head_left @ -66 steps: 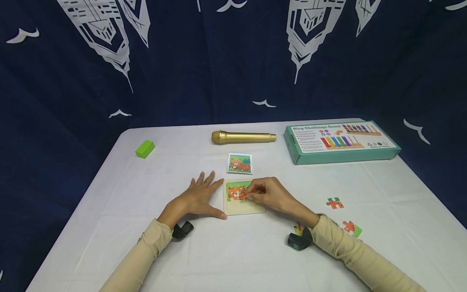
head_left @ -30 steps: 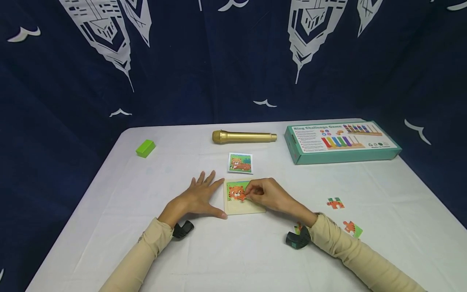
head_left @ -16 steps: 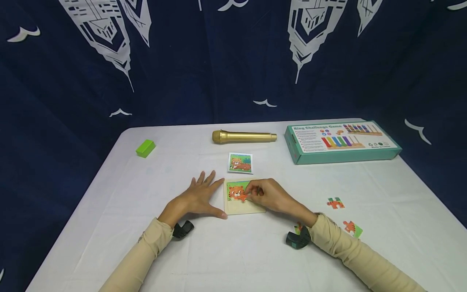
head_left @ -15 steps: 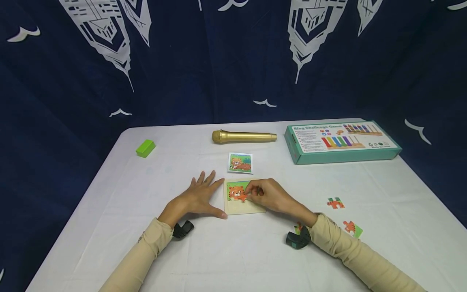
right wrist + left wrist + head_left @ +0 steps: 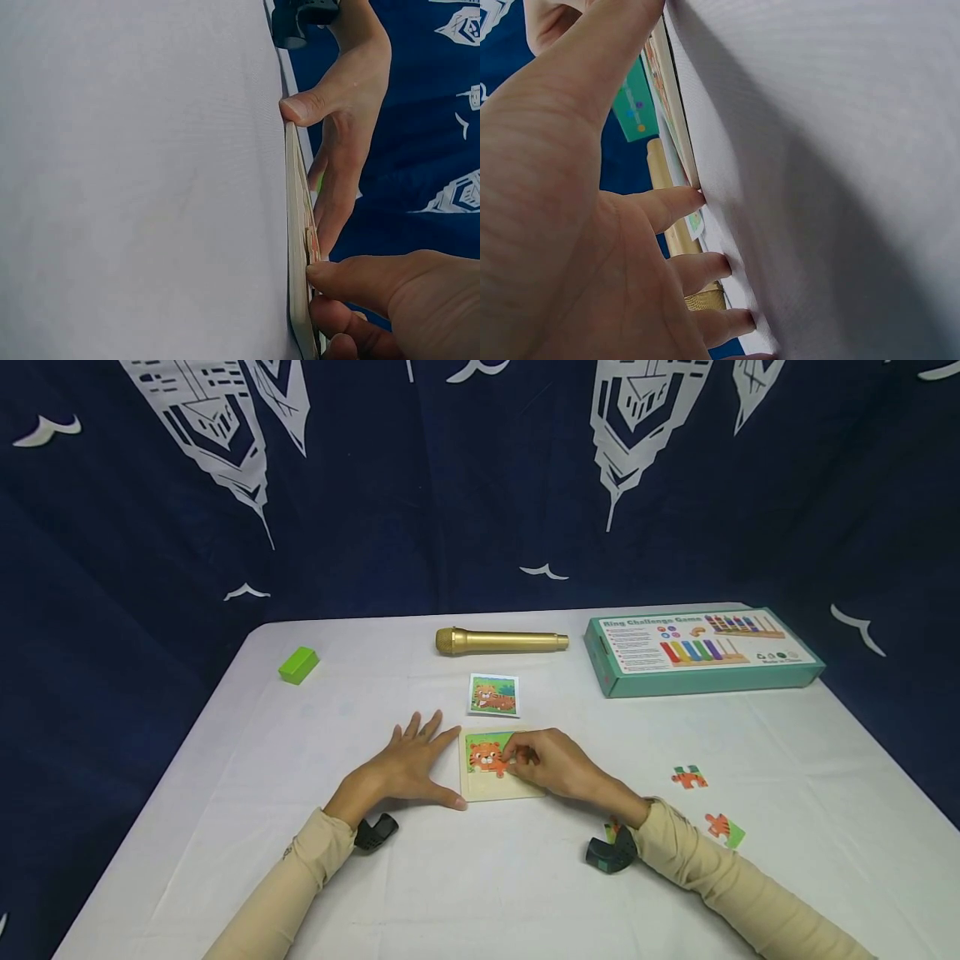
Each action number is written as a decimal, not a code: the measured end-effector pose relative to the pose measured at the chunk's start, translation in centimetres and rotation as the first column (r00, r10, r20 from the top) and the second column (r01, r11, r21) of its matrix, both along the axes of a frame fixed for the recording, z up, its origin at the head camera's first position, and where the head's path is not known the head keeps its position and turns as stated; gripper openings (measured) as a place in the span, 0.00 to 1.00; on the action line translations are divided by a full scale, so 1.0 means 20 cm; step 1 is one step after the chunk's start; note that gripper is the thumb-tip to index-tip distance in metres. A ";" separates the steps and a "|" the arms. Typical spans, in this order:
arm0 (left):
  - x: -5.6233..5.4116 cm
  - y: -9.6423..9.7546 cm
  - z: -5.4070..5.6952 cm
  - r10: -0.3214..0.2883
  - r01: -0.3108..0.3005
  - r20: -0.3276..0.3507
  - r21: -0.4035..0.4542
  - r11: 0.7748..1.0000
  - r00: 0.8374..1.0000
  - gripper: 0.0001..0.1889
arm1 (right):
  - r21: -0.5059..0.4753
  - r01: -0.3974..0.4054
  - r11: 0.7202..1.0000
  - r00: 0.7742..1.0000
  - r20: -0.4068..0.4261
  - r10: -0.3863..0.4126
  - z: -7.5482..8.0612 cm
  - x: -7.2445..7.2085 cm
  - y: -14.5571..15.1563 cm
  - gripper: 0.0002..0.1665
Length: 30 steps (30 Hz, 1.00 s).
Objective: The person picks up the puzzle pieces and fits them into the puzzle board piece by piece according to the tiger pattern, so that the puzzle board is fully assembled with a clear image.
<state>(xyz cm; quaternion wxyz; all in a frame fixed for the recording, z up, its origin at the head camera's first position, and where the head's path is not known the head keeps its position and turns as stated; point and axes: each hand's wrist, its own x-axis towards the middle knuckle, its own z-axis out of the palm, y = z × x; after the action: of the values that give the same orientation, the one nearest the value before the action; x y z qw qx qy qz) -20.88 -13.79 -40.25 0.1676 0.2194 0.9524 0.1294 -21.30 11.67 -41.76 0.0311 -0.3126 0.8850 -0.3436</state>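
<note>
A square wooden puzzle board [image 5: 498, 789] lies mid-table, its upper part filled with tiger pieces on green. My left hand [image 5: 412, 767] rests on the cloth with fingers spread, thumb and index finger at the board's left edge. Over the board's right half, my right hand [image 5: 555, 762] curls, thumb and index finger pinching an orange puzzle piece [image 5: 313, 241]. That piece sits slightly proud of the board in the right wrist view; the fingers cover much of it. Just behind the board lies a tiger picture card [image 5: 493, 696].
Two loose puzzle pieces lie at right, one farther back [image 5: 689, 777] and one nearer [image 5: 724, 830]. Another piece [image 5: 612, 829] is partly hidden by the right wrist camera [image 5: 611, 853]. Behind are a gold microphone [image 5: 502, 642], a game box [image 5: 705, 652] and a green block [image 5: 299, 666].
The right hand's fingers have shifted slightly over the board, and the orange piece has settled closer to the tiger's face. The left hand has stayed in place.
</note>
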 end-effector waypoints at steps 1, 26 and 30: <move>0.00 0.00 0.00 0.000 0.000 0.000 0.000 1.000 1.000 0.61 | 0.000 0.001 1.000 1.000 0.001 -0.001 0.00 0.00 0.00 0.06; 0.00 0.01 0.00 0.006 -0.006 -0.003 0.005 1.000 1.000 0.61 | -0.005 -0.005 1.000 1.000 0.013 0.005 0.02 0.00 0.02 0.05; 0.00 0.01 0.00 0.004 -0.004 -0.003 0.004 1.000 1.000 0.61 | -0.009 -0.011 1.000 1.000 0.008 0.011 0.06 0.01 0.02 0.06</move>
<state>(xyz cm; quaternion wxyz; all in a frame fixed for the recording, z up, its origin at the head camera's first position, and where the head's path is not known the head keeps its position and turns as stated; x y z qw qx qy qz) -20.93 -13.68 -40.24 0.1652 0.2181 0.9528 0.1314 -21.05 12.16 -40.52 0.0353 -0.3163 0.8815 -0.3488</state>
